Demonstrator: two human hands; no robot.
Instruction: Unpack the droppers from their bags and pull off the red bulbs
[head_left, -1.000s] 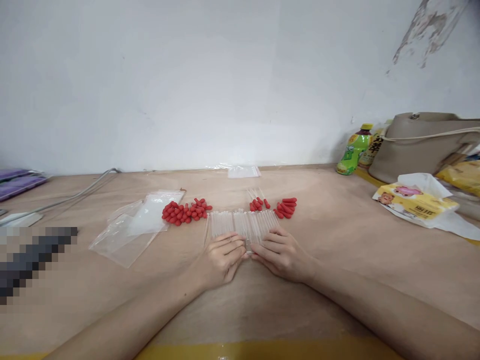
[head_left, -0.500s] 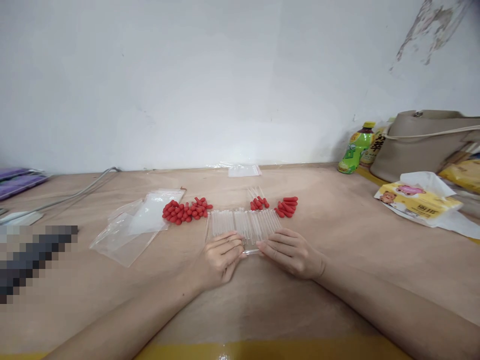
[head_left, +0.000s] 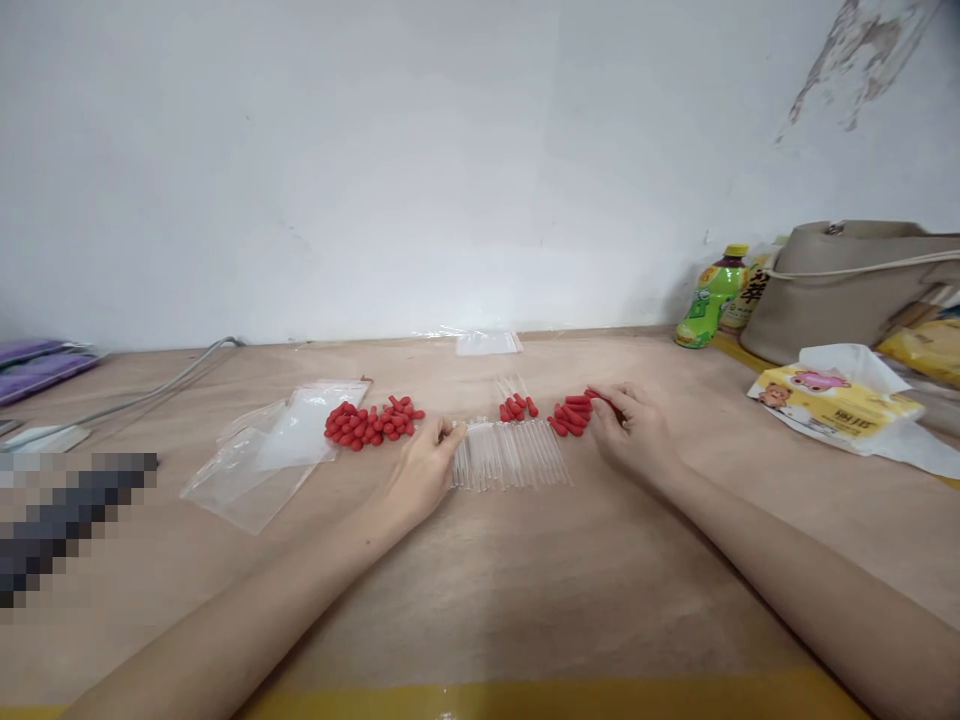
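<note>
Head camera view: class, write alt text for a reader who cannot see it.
The left hand touches a row of clear glass tubes on a wooden table. The right hand picks at a small pile of red rubber caps.

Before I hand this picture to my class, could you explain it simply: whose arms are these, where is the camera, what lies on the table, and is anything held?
The arms belong to one person wearing a camera on the head, looking forward and down. The left hand touches the left end of a row of clear glass tubes on the brown table. The right hand rests at a small heap of red rubber caps, fingers on one; whether it is gripped cannot be told. A bigger pile of red caps lies left of the tubes, beside clear plastic bags. At far right stand a green bottle, a beige bag and a tissue pack.
</note>
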